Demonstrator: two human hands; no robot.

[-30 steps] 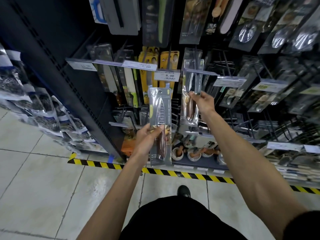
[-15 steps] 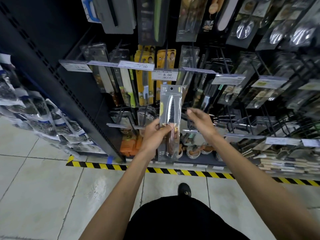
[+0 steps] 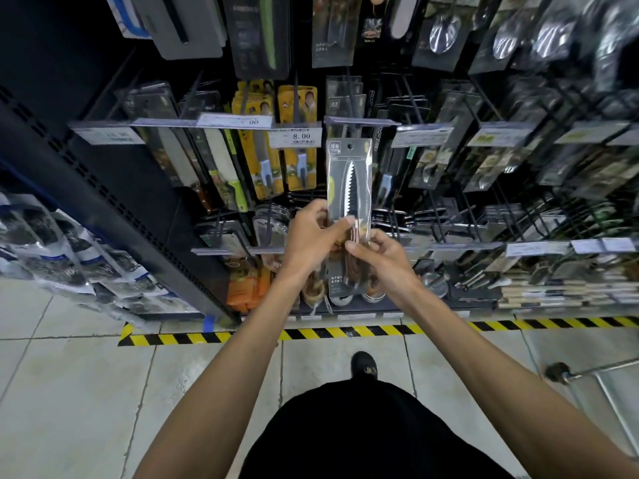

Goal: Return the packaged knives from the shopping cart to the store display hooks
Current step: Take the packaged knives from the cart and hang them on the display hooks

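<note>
The packaged knife (image 3: 349,181) stands upright at frame centre, long axis vertical, its hang hole (image 3: 350,145) on top, just below the display hook (image 3: 350,98). Both hands pinch its lower half: left hand (image 3: 307,236) at the left edge, right hand (image 3: 387,264) lower right. The hook lies up and beyond the fingers.

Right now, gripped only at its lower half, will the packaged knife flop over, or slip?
Probably not flop: the packaged knife stands straight above the left hand and right hand. Its glossy wrap looks slippery, so it might slide. Likely light, being thin and flat.
</note>
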